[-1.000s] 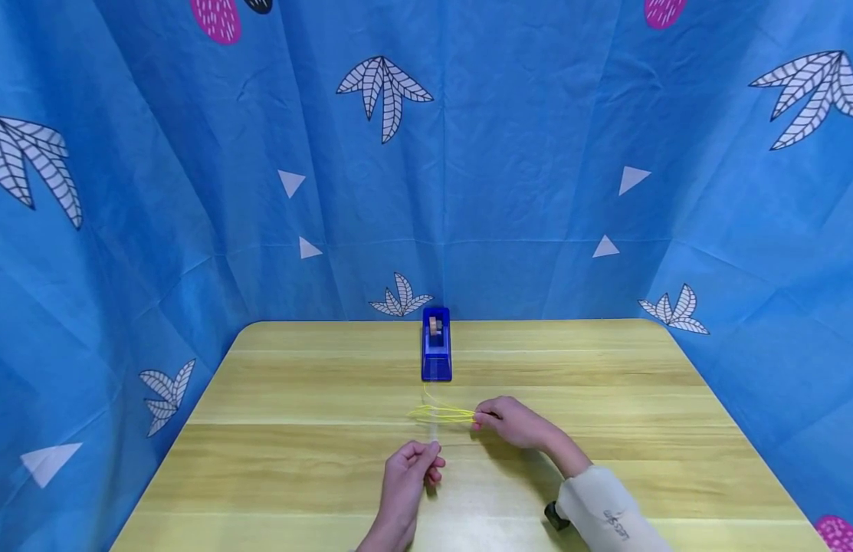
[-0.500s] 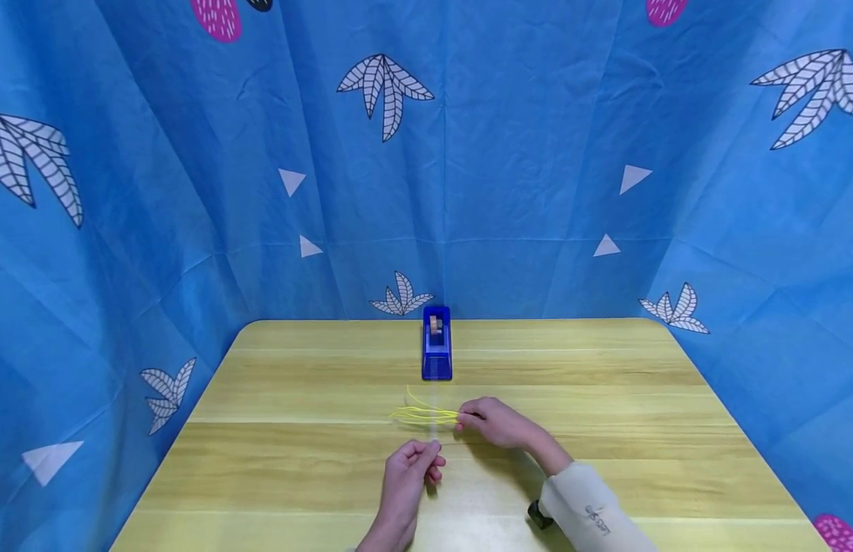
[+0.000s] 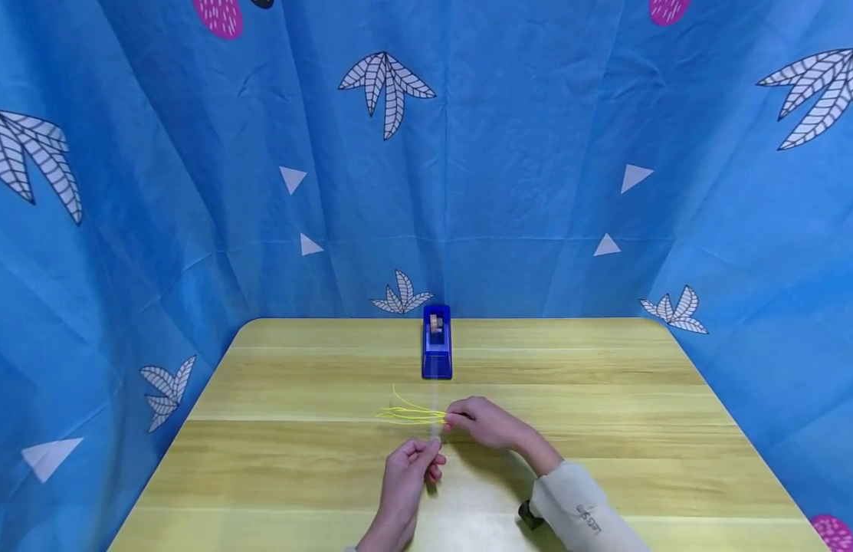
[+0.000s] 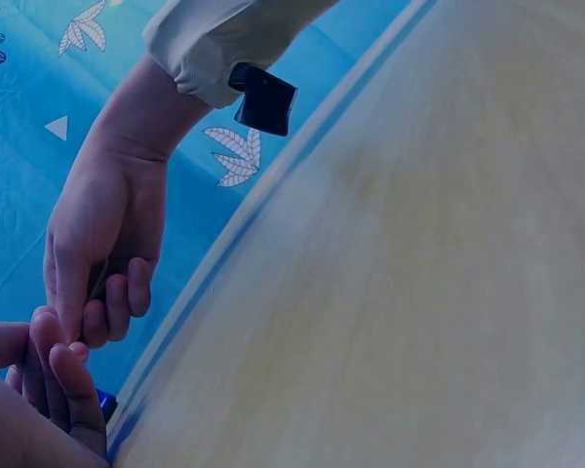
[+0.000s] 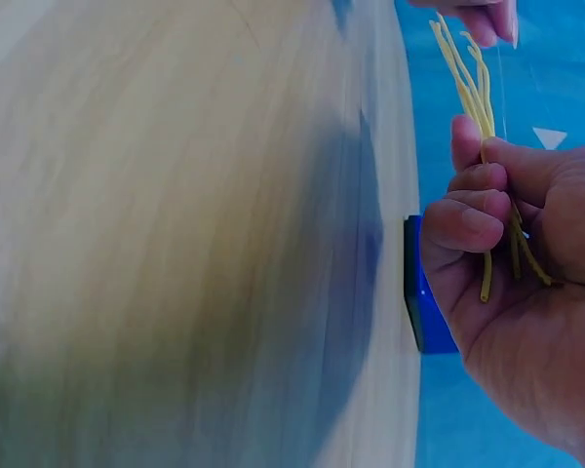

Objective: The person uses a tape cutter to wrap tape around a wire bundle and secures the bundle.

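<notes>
A bundle of thin yellow strings (image 3: 407,415) sticks out leftward from the fingers of my right hand (image 3: 491,423), which pinches it. In the right wrist view the strings (image 5: 476,93) fan out past the thumb, and their other ends lie in the palm. My left hand (image 3: 407,469) pinches the free end of a strip of clear tape (image 3: 435,395). That strip runs from a blue tape dispenser (image 3: 437,363) at the table's far edge. The strings cross the strip in the head view; whether they touch it I cannot tell.
The wooden table (image 3: 274,460) is bordered at the back and sides by a blue patterned curtain (image 3: 523,153). A black device (image 4: 266,99) sits at the right sleeve's cuff.
My right hand has moved left with the yellow strings, so that they reach further past the tape strip. The left hand has stayed in place, holding the tape end.
</notes>
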A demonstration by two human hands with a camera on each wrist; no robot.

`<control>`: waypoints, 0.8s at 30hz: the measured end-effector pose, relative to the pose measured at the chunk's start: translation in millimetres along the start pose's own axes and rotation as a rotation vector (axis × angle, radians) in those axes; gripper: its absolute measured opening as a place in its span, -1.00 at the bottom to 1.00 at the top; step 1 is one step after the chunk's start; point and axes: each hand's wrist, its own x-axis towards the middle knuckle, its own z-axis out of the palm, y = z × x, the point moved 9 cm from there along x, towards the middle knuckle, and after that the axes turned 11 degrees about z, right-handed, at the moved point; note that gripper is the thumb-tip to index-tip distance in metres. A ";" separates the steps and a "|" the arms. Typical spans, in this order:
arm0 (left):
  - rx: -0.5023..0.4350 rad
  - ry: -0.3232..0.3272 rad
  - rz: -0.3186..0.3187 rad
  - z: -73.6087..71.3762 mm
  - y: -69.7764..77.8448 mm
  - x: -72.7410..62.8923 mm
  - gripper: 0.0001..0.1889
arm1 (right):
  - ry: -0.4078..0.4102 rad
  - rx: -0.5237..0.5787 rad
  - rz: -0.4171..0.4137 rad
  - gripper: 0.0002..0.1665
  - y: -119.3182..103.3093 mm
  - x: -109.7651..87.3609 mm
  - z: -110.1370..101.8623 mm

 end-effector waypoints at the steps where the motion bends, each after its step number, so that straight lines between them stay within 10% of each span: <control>1: 0.000 0.001 0.000 0.0 -0.2 0.0 -0.78 | 0.000 0.001 -0.002 -0.66 -0.4 0.1 0.6; 24: -0.004 -0.012 0.013 -0.3 -0.4 -0.6 -0.80 | -0.021 0.047 0.025 -0.65 0.4 -0.4 6.6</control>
